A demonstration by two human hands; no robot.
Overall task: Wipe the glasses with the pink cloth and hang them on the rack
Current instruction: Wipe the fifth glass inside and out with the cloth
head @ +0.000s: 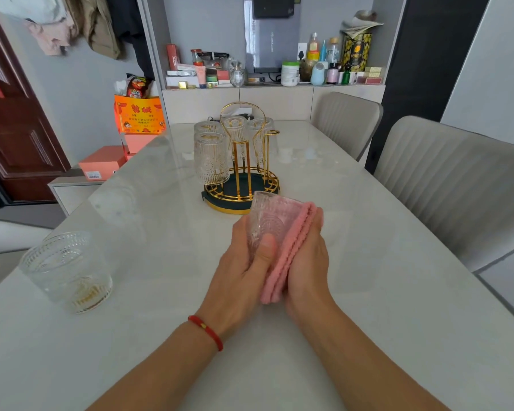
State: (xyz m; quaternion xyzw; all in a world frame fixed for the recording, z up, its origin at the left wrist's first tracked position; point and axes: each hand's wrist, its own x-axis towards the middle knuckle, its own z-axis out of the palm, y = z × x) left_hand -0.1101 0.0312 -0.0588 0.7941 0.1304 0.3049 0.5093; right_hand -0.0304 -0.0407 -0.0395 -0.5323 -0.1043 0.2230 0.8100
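You hold the glass in the centre of the frame, above the desk, between your two hands. Your left hand makes the grip: the thumb lies over the near side of the glass and the fingers curl round its left side. Your right hand presses the folded pink cloth flat against the right side of the glass, with the fingers quite straight.

The long axis of the glass points away from you and a little to the upper left of the frame, with its far end toward the rack. I cannot tell if that far end is the mouth or the base.

The rack stands just behind your hands, straight above them in the frame, so both hands are almost equally near; the left one has the glass. The empty gold hook is on the right side of the rack. Another glass waits on the desk at the lower left.
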